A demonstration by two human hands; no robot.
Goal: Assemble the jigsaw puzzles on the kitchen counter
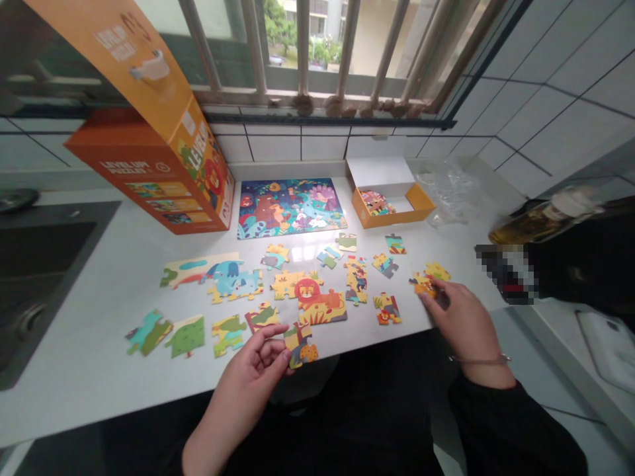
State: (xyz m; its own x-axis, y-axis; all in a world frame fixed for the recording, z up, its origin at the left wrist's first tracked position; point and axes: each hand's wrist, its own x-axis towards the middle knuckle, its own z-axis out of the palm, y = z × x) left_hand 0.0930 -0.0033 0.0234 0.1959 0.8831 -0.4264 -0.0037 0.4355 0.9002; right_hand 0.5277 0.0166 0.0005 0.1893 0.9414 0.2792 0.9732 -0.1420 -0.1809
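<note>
My left hand [255,367] is at the counter's front edge, its thumb and index finger closed on the left side of a puzzle piece [303,350] with an orange spotted shape. On the right, my right hand [464,324] pinches a yellow-orange puzzle piece [424,285]; another yellow piece [438,270] lies against it, and whether the two are joined I cannot tell. Between the hands lies a joined lion section [320,301]. Farther left is a joined elephant section [233,281]. Several loose pieces surround them, including a green one [187,336] and a lion-faced one [387,309].
An assembled dark-blue puzzle [292,208] lies at the back. Beside it stands an open yellow box [394,215] with pieces inside, then crumpled clear plastic [449,192]. A tall orange puzzle box [163,178] is at left, near a sink [44,264]. An oil bottle [540,215] is at right.
</note>
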